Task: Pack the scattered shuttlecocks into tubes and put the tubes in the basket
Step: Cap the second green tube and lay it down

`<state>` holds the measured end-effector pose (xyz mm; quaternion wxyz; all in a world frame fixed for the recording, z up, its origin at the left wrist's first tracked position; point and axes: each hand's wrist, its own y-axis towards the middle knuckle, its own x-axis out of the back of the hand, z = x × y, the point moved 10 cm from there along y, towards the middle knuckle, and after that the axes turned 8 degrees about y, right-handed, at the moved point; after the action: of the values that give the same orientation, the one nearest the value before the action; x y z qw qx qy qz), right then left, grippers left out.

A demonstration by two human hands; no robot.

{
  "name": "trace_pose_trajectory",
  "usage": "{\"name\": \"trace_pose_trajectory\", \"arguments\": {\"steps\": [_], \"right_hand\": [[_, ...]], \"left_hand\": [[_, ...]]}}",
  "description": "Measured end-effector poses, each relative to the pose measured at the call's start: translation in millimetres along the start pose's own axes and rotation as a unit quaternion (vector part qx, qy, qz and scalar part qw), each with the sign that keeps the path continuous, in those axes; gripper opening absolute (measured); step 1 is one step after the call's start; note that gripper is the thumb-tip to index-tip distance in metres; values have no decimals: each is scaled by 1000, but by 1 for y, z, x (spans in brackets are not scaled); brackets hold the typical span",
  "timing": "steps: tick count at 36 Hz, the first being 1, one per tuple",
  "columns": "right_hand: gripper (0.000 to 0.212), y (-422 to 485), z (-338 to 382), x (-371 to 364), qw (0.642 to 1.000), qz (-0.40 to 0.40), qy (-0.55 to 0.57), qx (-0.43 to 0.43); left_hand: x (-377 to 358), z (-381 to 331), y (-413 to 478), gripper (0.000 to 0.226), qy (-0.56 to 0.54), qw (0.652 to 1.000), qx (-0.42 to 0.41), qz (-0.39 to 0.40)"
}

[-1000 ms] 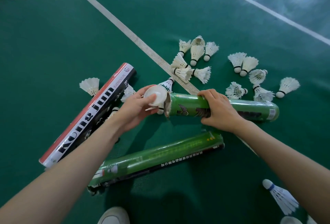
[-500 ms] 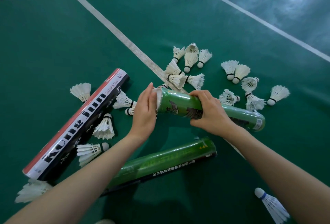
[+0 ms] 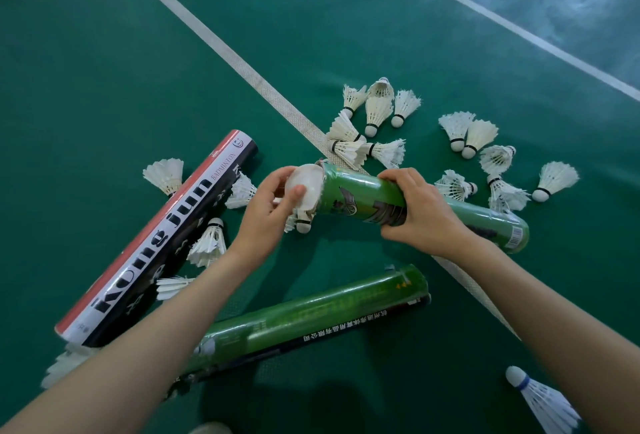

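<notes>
- Your left hand has its palm turned toward the right, with the thumb and curled fingers pinching a white cap.
- Your right hand lies knuckles up, fingers wrapped over a green tube and the thumb on its near side.
- Both forearms are bare, reaching in from the lower corners and converging toward the middle.

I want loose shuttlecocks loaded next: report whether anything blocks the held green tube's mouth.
The white cap, pinched in the left hand, sits tilted across the mouth of the green tube that the right hand grips. Nothing else visible does.
</notes>
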<state>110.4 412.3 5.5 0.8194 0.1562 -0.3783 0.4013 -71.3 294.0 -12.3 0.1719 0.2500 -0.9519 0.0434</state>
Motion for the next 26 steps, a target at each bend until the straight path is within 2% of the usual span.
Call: {"name": "trace_pose_trajectory", "arguments": {"steps": [3, 6, 10, 14, 19, 23, 26], "right_hand": [[72, -1, 1, 0, 1000, -2, -4, -1], [71, -2, 1, 1, 1000, -7, 0, 0], [72, -2, 2, 2, 1000, -7, -3, 1], [72, -2, 3, 0, 1000, -10, -12, 3], [73, -2, 6, -2, 1000, -7, -14, 6], [72, -1, 8, -4, 1000, -12, -9, 4], [72, -1, 8, -3, 1000, -23, -6, -1]], "left_hand": [[16, 20, 4, 15, -117, 983, 115, -84], [6, 40, 1, 27, -299, 920, 236, -92], [-18, 28, -2, 17, -354, 902, 243, -51], [-29, 19, 1, 11, -379, 895, 232, -51], [-23, 20, -6, 9, -371, 890, 232, -129], [-7, 14, -9, 15, -292, 910, 213, -203], [-2, 2, -9, 21, -229, 934, 172, -215]]}}
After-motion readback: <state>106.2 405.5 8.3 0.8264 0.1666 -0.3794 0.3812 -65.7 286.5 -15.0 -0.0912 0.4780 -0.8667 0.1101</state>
